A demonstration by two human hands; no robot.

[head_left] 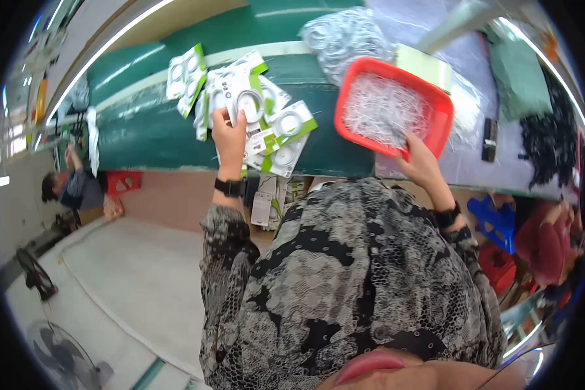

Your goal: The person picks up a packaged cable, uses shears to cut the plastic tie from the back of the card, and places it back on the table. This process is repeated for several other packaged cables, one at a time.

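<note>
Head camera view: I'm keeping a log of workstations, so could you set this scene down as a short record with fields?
Left hand: the hand holds a white-and-green package
Right hand: the hand reaches over the near rim of a red basket; whether it grips anything is unclear
Basket contents: thin white strips
Around left hand: similar packages, overlapping on a green table
Beyond basket: clear bag, pale green box
Far right: black pile
</note>
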